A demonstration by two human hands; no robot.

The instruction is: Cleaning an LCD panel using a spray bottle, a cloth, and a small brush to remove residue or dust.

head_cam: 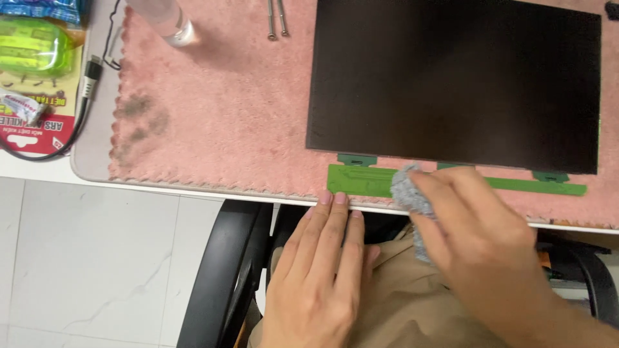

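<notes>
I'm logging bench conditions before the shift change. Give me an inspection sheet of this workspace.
Surface: pink fuzzy mat with dark smudges, on a white table.
Job's things: black flat display panel; green circuit strip along its near edge; grey wiping cloth.
Clutter: two metal screws, clear bottle, green plastic case.
Grips: right hand holds the cloth on the strip; left hand fingertips at the table edge.
Cables: black cable.
Surroundings: black chair arm, white tiled floor.

One dark panel (454,80), one green strip (451,182), one grey cloth (412,193), two screws (277,19), two hands (316,283).
</notes>
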